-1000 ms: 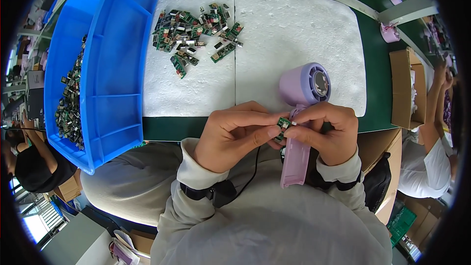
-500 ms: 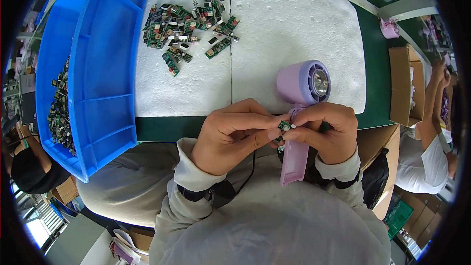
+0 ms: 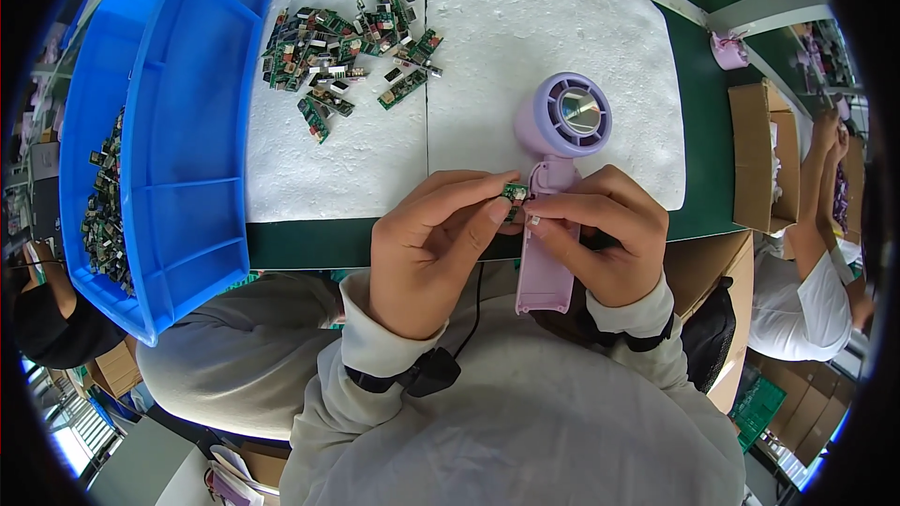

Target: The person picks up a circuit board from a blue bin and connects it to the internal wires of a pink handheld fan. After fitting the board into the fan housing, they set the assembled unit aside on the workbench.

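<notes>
My left hand (image 3: 436,253) pinches a small green circuit board (image 3: 513,193) between thumb and fingertips. Close beside it, my right hand (image 3: 607,236) is closed in a pinch on a small white plug (image 3: 533,220); its wire is too fine to follow. Beneath and between both hands lies a handheld fan, with a pink handle shell (image 3: 546,276) that looks open like a trough. Its round purple head (image 3: 564,115) rests on the white foam farther from me, lens-like centre facing up. My right fingers cover part of the handle near its hinge.
A heap of loose circuit boards (image 3: 342,52) lies on the foam sheet (image 3: 487,28). At left, a blue bin (image 3: 197,131) stands next to more boards (image 3: 108,215). Cardboard boxes (image 3: 750,155) stand at right. Other people work at both sides.
My hands and the fan have shifted slightly left and away from me. The fan head has turned more face-up. The white plug, earlier against the board, is now a little apart from it.
</notes>
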### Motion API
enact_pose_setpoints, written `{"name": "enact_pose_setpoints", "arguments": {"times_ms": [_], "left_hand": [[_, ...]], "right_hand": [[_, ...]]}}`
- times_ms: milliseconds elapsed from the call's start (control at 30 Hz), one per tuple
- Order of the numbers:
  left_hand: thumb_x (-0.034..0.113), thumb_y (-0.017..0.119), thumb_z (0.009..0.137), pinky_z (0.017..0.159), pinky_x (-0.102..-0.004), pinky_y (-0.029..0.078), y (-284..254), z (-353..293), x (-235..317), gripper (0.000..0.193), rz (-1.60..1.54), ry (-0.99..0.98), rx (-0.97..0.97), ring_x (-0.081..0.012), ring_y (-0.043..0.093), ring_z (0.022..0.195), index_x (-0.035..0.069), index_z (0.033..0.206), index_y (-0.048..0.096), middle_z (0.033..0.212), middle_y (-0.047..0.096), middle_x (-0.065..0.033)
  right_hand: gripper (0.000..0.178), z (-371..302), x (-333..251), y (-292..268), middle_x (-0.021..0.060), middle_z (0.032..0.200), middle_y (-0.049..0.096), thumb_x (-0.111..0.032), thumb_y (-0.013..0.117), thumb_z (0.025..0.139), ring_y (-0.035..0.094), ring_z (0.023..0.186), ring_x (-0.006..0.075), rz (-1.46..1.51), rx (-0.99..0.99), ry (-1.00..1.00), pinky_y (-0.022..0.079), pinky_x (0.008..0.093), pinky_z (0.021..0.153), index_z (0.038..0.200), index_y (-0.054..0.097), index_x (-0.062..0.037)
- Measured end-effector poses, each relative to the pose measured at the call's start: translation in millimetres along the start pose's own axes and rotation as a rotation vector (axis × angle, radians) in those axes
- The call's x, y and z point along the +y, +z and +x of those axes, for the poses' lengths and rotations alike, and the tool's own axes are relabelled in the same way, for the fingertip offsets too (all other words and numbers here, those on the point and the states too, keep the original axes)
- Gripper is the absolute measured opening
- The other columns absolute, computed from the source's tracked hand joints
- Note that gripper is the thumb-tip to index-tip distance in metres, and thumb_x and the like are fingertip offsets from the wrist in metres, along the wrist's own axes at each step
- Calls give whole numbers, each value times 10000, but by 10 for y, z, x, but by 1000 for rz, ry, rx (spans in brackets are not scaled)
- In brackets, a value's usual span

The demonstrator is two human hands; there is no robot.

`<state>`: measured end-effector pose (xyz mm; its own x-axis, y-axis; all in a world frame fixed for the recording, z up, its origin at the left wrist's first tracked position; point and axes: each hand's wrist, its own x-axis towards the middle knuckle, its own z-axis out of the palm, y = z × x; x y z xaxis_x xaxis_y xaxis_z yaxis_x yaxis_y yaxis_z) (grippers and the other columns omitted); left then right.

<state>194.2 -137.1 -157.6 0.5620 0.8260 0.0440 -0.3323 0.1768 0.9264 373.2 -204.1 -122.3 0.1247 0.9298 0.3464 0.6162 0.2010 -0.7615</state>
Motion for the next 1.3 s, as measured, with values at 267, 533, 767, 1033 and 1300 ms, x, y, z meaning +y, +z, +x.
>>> {"name": "enact_pose_setpoints", "arguments": {"times_ms": [267,533,767,1033,1300], "left_hand": [[-88,575,961,887,-318,590,18,-20,25,290,110,7,8,-220,673,1043,-26,1236,643,1213,632,-179],[-56,635,935,795,-277,575,48,-33,35,296,410,142,21,-182,694,943,42,1204,709,1089,676,-126],[-73,642,919,796,-277,565,80,-44,53,308,453,147,40,-196,696,943,36,1200,708,1102,677,-135],[-106,656,885,778,-287,560,29,-58,29,337,587,237,-30,-223,698,932,17,1195,703,1101,676,-139],[-118,661,876,787,-290,569,306,-154,-90,356,751,349,146,-226,700,954,14,1205,702,1106,674,-146]], "right_hand": [[258,-28,-10,-12,38,801,637,14,815,703,596,660,167,-96,6,4,465,275,558,946,770,-61],[239,-54,31,32,47,833,644,33,800,699,588,671,127,-192,133,-52,455,254,571,926,767,-36],[268,-57,53,29,45,851,646,42,800,662,601,701,154,-220,128,-131,463,270,578,915,764,-35],[292,-35,69,-10,46,831,638,58,797,626,595,701,164,-279,72,-245,459,273,570,901,760,-33],[223,-151,-98,123,36,776,605,86,795,689,537,592,91,-165,205,27,410,228,510,886,739,-3]]}}
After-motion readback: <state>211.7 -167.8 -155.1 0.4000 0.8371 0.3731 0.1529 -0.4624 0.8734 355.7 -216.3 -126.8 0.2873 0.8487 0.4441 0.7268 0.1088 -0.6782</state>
